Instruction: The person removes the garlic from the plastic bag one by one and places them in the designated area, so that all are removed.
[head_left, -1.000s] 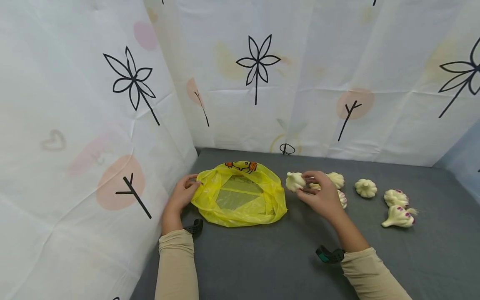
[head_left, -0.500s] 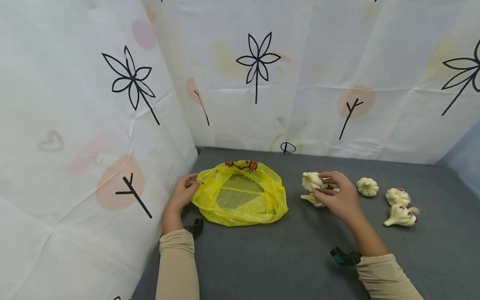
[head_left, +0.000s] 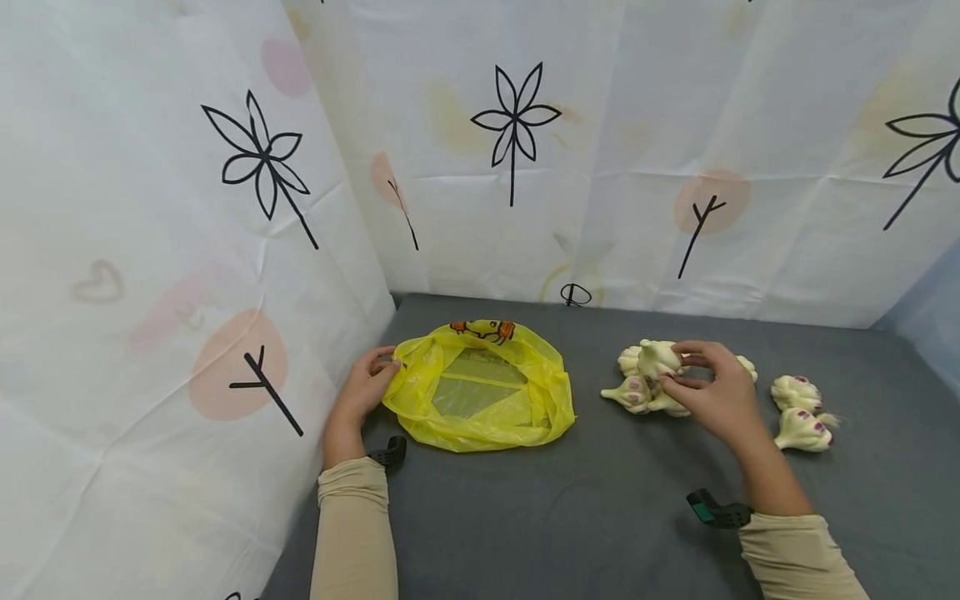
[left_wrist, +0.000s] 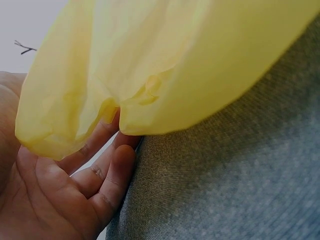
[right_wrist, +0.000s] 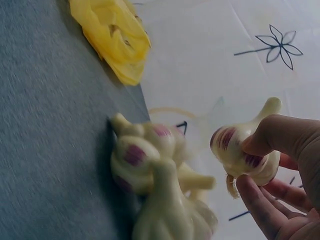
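A yellow plastic bag [head_left: 480,387] lies open on the grey cloth [head_left: 570,517]. My left hand [head_left: 365,388] holds its left rim, fingers [left_wrist: 102,165] tucked under the yellow bag [left_wrist: 150,70]. My right hand [head_left: 716,392] pinches a pale garlic bulb [head_left: 658,358] just above a small heap of garlic bulbs [head_left: 633,393]. In the right wrist view the held garlic bulb [right_wrist: 245,152], streaked with purple, hangs to the right of the heap [right_wrist: 150,175], apart from it, with the bag [right_wrist: 112,35] beyond.
Two more garlic bulbs [head_left: 795,388] [head_left: 801,430] lie to the right, and another [head_left: 747,367] peeks out behind my right hand. Patterned white sheets [head_left: 525,167] wall off the back and the left side.
My right hand has carried the garlic bulb rightward, away from the bag, to above the heap. The left hand has stayed on the bag's rim.
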